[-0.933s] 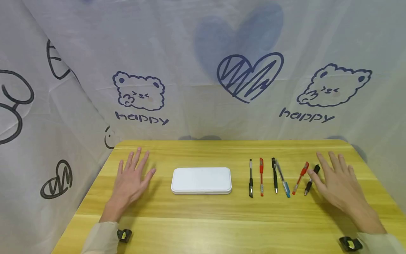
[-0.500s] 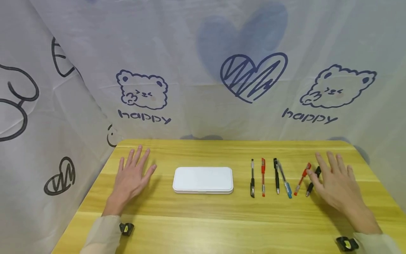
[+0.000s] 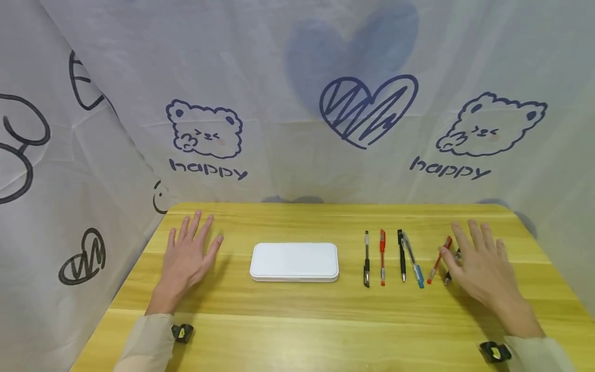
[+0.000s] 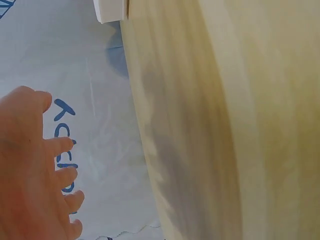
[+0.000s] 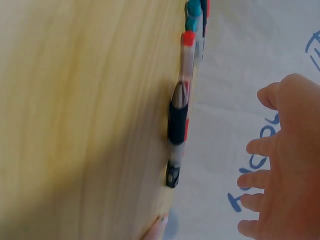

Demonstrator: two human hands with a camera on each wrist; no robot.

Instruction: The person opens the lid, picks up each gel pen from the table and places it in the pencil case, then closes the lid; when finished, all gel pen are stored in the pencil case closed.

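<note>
My left hand (image 3: pixel 186 261) hovers over the table's left side with fingers spread and straight, holding nothing. To its right lies a white flat case (image 3: pixel 295 262) with its lid down. On the right, my right hand (image 3: pixel 483 268) is held palm down with fingers extended, and it partly covers a black pen (image 3: pixel 448 278). A red pen (image 3: pixel 439 262) lies slanted by its thumb. Farther left lie a blue-capped clear pen (image 3: pixel 417 272), a black pen (image 3: pixel 402 263), a red pen (image 3: pixel 382 258) and a clear pen with a black cap (image 3: pixel 366 266). In the right wrist view, a black-gripped pen (image 5: pixel 177 122) lies nearest.
The wooden table (image 3: pixel 297 330) has rounded far corners. Behind it hangs a pale curtain (image 3: pixel 288 155) printed with hearts and bears, and more fabric hangs along the left side. Each wrist wears a small black device, the left one (image 3: pixel 183 333) and the right one (image 3: pixel 495 352).
My right hand has shifted slightly left, now covering more of the rightmost black pen. The left hand stays nearly in place; the case and pens have not moved on the table.
</note>
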